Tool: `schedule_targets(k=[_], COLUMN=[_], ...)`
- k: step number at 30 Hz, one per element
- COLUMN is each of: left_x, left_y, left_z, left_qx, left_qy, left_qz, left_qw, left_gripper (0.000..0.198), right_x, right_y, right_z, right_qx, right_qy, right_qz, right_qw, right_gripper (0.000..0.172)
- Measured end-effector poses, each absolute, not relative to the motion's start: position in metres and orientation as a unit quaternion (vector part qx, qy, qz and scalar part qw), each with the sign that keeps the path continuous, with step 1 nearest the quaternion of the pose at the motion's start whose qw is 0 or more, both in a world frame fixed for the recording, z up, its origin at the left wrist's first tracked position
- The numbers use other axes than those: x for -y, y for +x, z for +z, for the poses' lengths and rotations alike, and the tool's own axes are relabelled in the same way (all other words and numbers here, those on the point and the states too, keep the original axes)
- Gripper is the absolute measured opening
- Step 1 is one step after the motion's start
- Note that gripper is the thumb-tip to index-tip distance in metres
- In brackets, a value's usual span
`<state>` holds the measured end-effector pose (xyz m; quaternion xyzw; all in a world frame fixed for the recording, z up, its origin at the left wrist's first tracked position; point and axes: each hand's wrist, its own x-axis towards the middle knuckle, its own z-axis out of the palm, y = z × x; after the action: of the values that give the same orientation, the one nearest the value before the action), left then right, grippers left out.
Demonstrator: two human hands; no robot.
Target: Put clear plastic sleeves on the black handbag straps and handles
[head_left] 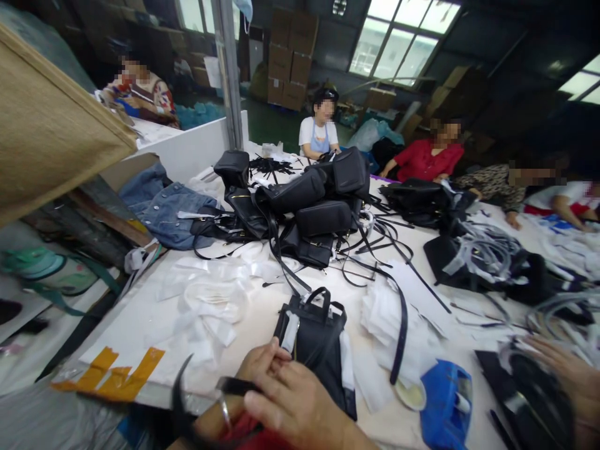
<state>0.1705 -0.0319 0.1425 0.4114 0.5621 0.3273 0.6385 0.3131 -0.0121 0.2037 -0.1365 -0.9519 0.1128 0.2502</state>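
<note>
My two hands meet at the bottom edge of the table. My left hand [244, 381], a ring on one finger, is closed around a thin black strap [180, 400] that loops off to the left. My right hand [300, 406] lies over the left with its fingers curled on the same strap's end. Just beyond my fingertips lies a small black handbag [319, 344] with a white tag, flat on the white table [262, 312]. The palms are hidden.
A heap of black bags [304, 206] and loose straps fills the table's middle, with white wrapping [206, 294] to the left. A blue object [445, 406] and another person's hand [569, 375] are at right. Several people sit along the far side. Orange tape [112, 375] marks the near edge.
</note>
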Motion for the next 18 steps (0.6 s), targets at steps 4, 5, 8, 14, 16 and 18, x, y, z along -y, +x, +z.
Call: schedule_targets(k=[4,5,8,14,16,18], left_x=[0.038,0.039,0.042,0.039,0.036,0.033], left_y=[0.169,0.17,0.175,0.168,0.164,0.162], left_z=[0.174,0.18,0.188,0.168,0.159,0.152], left_qx=[-0.377,-0.356,-0.325,-0.346,-0.374,-0.406], left_qy=[0.195,0.182,0.174,0.197,0.215,0.235], left_qz=[0.249,0.265,0.312,0.349,0.377,0.392], left_qw=[0.871,0.877,0.876,0.848,0.82,0.791], left_gripper=[0.053,0.047,0.037,0.035,0.032,0.031], right_x=[0.038,0.041,0.046,0.046,0.047,0.049], right_y=[0.295,0.292,0.293,0.342,0.367,0.388], right_z=[0.199,0.197,0.191,0.189,0.172,0.143], right_qx=[0.948,0.948,0.957,0.96,0.958,0.946], right_qy=[-0.094,-0.092,-0.071,-0.078,-0.146,-0.236], right_qz=[0.086,0.086,0.077,0.037,0.044,0.05], right_qw=[0.292,0.291,0.27,0.264,0.243,0.218], right_gripper=[0.03,0.03,0.028,0.033,0.035,0.036])
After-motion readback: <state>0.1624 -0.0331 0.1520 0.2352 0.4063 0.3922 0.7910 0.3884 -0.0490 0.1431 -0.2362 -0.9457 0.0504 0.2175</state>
